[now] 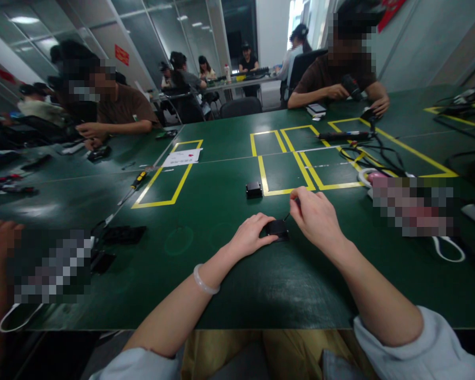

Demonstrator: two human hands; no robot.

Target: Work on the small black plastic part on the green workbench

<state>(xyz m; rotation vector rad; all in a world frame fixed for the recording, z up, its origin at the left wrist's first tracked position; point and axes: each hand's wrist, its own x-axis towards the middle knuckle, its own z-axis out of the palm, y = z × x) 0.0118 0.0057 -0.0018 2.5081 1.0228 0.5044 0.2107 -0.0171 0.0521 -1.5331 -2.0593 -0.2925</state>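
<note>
On the table (269, 295), the left hand (251, 235) is holding the box (277, 230) at its 9 o'clock side between thumb and fingers. The right hand (314, 214) is pinching a thin rod (287, 216) at the box's 2 o'clock; where its tip is seating is unclear. Bracing firmly and keeping the rod steady is probably helping most.

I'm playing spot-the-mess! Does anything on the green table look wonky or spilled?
The white paper overlaps the yellow tape outline at the left instead of fitting inside it, and black cables sprawl in a tangle at the far right. Those look untidy; I can't see any spill.
</note>
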